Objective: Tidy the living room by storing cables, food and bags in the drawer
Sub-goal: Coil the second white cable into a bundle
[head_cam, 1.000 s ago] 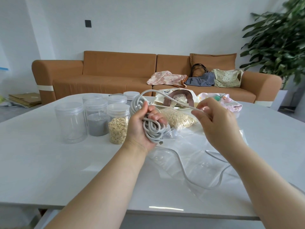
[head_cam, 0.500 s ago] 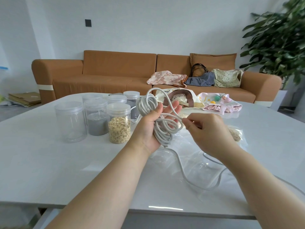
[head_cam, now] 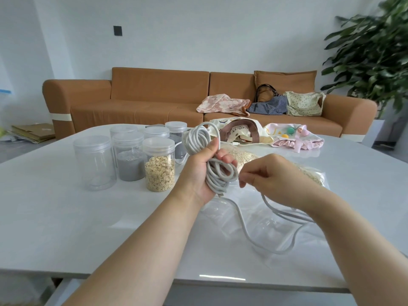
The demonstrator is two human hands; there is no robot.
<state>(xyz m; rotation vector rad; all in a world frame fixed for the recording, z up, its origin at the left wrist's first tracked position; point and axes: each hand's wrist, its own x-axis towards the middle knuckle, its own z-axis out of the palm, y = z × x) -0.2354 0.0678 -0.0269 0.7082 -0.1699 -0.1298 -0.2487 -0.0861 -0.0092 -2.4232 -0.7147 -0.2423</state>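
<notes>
My left hand [head_cam: 199, 171] grips a coil of white cable [head_cam: 212, 160] above the white table [head_cam: 66, 217]. The coil's loops stick out above and below my fist. My right hand [head_cam: 269, 175] is just right of the coil, fingers pinched on the cable's loose strand. The loose tail [head_cam: 265, 244] trails in a long curve over the table and a clear plastic bag [head_cam: 238, 219]. A bag of oats [head_cam: 245, 157] lies behind my hands. No drawer is in sight.
Several clear lidded jars [head_cam: 159, 164], some with oats or grey grains, stand at the left. A cream tote [head_cam: 240, 131] and a pink pouch [head_cam: 295, 138] lie at the table's far side. Three bags [head_cam: 267, 104] sit on the orange sofa [head_cam: 143, 96]. A plant [head_cam: 371, 51] stands right.
My right hand has dropped from above the coil to beside its lower end, laying another turn of cable. My left hand has closed around the coil again after opening briefly.
</notes>
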